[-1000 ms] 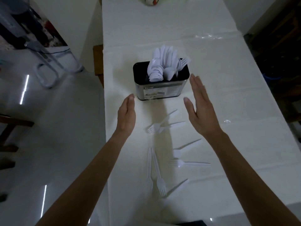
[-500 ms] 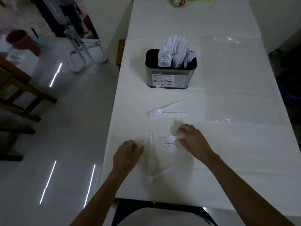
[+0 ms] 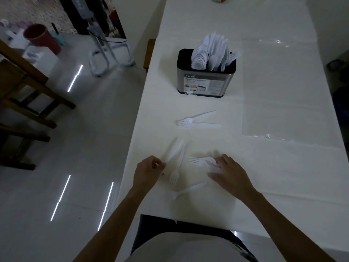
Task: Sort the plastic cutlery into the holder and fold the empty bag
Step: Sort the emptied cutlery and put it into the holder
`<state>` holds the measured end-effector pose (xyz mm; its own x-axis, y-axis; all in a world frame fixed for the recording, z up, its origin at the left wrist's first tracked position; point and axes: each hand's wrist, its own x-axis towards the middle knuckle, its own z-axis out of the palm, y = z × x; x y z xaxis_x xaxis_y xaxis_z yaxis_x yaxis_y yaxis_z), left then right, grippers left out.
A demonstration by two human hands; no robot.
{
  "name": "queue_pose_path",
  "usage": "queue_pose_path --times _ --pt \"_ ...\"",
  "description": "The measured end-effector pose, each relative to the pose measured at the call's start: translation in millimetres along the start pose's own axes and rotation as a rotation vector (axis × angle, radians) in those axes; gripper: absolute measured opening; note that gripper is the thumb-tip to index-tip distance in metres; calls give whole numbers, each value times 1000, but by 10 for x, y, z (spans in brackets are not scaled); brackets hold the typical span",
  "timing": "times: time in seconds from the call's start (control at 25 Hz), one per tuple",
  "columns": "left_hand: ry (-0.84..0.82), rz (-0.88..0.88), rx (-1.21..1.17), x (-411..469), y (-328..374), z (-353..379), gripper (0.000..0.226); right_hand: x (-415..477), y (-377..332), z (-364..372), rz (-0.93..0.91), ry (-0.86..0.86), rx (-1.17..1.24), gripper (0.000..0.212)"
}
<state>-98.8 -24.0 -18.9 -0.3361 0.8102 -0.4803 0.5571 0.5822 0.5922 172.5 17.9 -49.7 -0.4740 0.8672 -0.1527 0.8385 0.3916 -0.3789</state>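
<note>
step: picking up loose forks for the holder; my read is that the forks and the bag fold are what's left
left hand [image 3: 149, 172]: fingers curled, thumb and fingertips pinching the near end of a motion-blurred white plastic fork [image 3: 172, 151] near the left bench edge (the lifted fork)
right hand [image 3: 229, 174]: fingers draped over the handles of a pair of thin white plastic forks [image 3: 197, 160], tines pointing left; gripping or just pressing them flat, cannot tell
between hands: slim white flat fork [image 3: 176, 171], tines toward the near edge, just beside the lifted fork
near: one more white diagonal fork [image 3: 190, 190], handle toward the right hand
middle: two white far forks [image 3: 196, 121], heads overlapping, handles splayed right
holder: oval brushed-steel holder with black rim and paper label [image 3: 206, 82], upright, far centre; white plastic cutlery [image 3: 209, 53] stands packed in it, heads up
bag: clear thin plastic bag [image 3: 287, 95] flat to the right of the holder, glossy, looks empty
bench: smooth white-covered bench [image 3: 283, 186]
how: turn all tines one way, stack the handles, grip the bundle mid-handle, then drop it handles-down like the rest
materials: forks are thin, slick and springy; they lie flush, so get a nail under the handle or slide them to the edge; tip pinches may flick them away, and tines can interlock
</note>
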Motion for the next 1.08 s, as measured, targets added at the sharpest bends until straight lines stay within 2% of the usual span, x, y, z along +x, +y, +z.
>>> queue_pose_path --times 0.12,0.24,0.36,0.48,0.6,0.68,0.72,0.8,0.92,1.0,1.08 --pt "-59 -97 -331 -2 36 -61 18 37 -32 46 -13 65 -163 32" --pt "-193 -9 -466 -41 99 -135 15 115 -79 -21 63 68 -151 35" --pt "-330 84 -450 -37 200 -221 17 130 -75 -181 171 194 142 28" --pt "-433 51 -455 7 394 -218 12 162 -79 -369 106 285 299 31" --pt "-610 -95 -561 35 628 -124 4 187 -169 -355 77 177 487 40" --pt "-708 -202 -688 63 749 -32 15 160 -272 -300 93 49 601 33" --pt "-709 -244 -753 80 792 20 21 138 -324 -287 143 -27 691 26" --pt "-625 -311 -842 96 878 95 16 70 -415 -263 269 -131 870 23" --pt "-448 -307 -831 117 875 161 21 -50 -439 -193 434 -121 1003 31" --pt "-268 -164 -521 118 729 212 26 -108 -413 -167 467 -102 1036 33" --pt "-101 28 -9 74 510 240 32 -113 -363 -151 471 -105 1015 34"
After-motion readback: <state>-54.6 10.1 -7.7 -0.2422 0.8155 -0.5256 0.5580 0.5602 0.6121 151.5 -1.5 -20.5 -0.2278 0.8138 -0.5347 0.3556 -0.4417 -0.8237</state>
